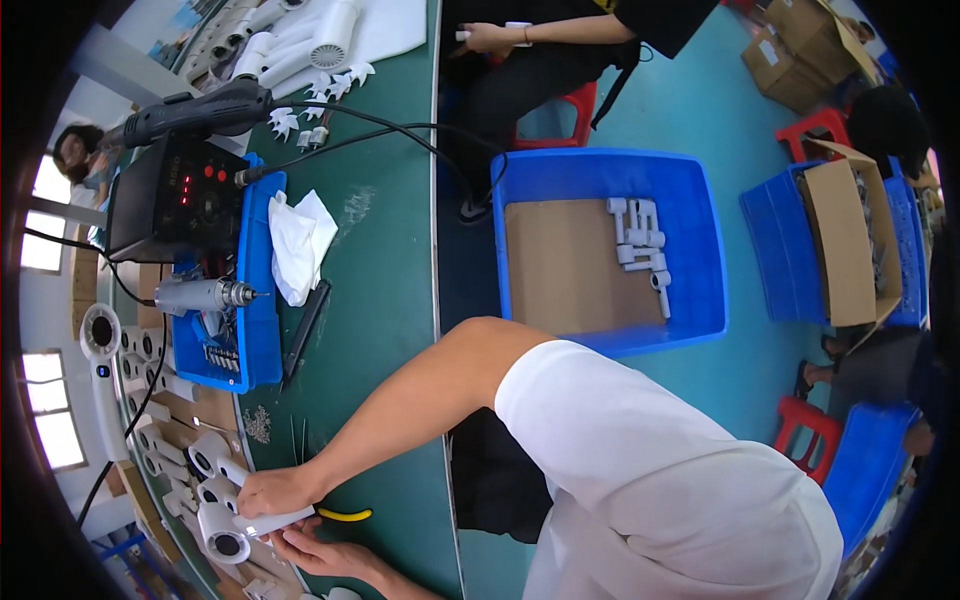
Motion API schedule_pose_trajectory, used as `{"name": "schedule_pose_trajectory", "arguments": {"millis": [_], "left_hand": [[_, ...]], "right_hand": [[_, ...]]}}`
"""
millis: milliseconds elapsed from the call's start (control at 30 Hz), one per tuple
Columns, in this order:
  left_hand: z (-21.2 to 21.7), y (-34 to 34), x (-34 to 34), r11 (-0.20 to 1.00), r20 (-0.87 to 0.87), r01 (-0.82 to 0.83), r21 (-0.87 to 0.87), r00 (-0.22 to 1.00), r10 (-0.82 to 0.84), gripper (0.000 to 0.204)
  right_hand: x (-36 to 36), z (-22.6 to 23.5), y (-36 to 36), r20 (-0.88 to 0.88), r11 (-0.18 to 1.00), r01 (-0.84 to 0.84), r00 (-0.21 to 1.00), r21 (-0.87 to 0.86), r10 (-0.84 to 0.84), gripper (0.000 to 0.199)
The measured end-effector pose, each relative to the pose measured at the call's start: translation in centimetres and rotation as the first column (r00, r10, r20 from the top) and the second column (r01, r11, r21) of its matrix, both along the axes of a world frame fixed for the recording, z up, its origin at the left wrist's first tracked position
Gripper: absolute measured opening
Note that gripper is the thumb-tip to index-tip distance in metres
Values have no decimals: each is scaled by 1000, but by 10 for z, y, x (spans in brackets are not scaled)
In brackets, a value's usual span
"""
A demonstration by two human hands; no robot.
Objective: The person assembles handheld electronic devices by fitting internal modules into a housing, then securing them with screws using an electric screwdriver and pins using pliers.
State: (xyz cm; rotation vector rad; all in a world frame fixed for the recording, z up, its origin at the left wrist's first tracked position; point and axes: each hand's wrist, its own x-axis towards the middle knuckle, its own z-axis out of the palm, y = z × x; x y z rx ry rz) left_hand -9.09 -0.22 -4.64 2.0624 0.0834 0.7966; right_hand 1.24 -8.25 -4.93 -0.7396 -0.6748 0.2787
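Note:
A white handheld fan [226,541] with a round head and dark middle lies at the lower left of the bench. My right hand [277,491] is closed over it where head and handle meet. From the near side, my left hand [325,556] has its fingers curled against the handle; its fingertips are partly hidden. A yellow curved tool handle [345,516] sticks out beside the fan's handle end. Several similar white fans [208,453] lie just beyond my hands. A small heap of screws [257,425] rests on the green bench [385,400] above my right hand.
A blue tray [262,345] carries a grey electric screwdriver [200,294] and a black soldering station [175,195]. Cables arch over the bench. White cloth [300,245] lies nearby. A blue tub [612,345] of pale parts stands right; a seated co-worker's arm [575,30] shows above.

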Motion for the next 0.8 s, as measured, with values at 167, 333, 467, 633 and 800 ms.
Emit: {"name": "schedule_pose_trajectory", "arguments": {"millis": [167, 333, 467, 633, 800], "left_hand": [[-3, 16, 1, 999, -1, -49, -5, 999, 49, 42], [4, -1, -1, 998, -34, -69, -16, 997, 68, 41], [7, -7, -2, 995, -52, -93, -24, 994, 92, 42], [7, -6, -1, 996, -49, -87, -26, 995, 85, 42], [4, -1, 2, 997, -13, -76, -18, 997, 75, 43]], "right_hand": [[-8, 5, 3, -141, 995, -96, 986, -2, 94, 29], [-11, 6, -4, -32, 990, 52, 998, -127, -57, 33], [-10, 6, -2, 40, 984, 83, 996, -157, -78, 34], [-8, 5, 0, 102, 979, 163, 983, -125, -151, 27], [-10, 9, -6, 115, 983, 138, 986, -121, -124, 29]]}}
